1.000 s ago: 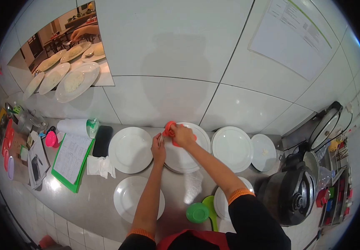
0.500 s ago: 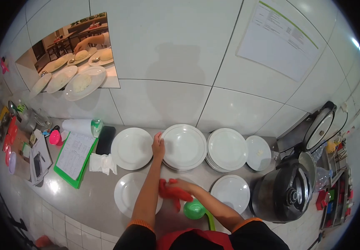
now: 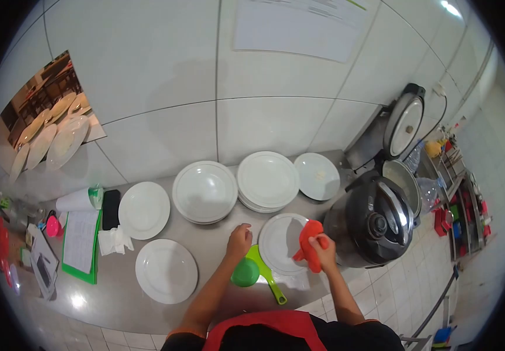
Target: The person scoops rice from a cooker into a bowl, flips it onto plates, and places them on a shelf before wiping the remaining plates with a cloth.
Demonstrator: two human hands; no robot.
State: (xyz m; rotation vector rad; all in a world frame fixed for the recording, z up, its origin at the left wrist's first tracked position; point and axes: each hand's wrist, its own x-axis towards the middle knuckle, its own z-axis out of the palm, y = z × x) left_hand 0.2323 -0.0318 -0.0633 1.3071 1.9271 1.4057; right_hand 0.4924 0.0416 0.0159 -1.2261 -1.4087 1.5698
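Note:
My right hand (image 3: 323, 248) grips an orange-red cloth (image 3: 309, 236) at the right edge of a white plate (image 3: 283, 243) near the counter's front. My left hand (image 3: 240, 240) rests on the steel counter just left of that plate, fingers curled, holding nothing I can see. A green scoop (image 3: 252, 270) with a long handle lies right below my left hand. Behind sit two stacks of white plates (image 3: 205, 191) (image 3: 268, 179).
A black rice cooker (image 3: 375, 219) with its lid up stands close to my right hand. More single plates (image 3: 144, 209) (image 3: 166, 270) (image 3: 319, 175) lie on the counter. A green clipboard with paper (image 3: 80, 240), a black phone (image 3: 110, 208) and tissue (image 3: 114, 240) are at the left.
My right hand carried the red cloth from the back stack down and over to the front right plate. My left hand left the stack's edge and came down beside the green scoop. My view swung right.

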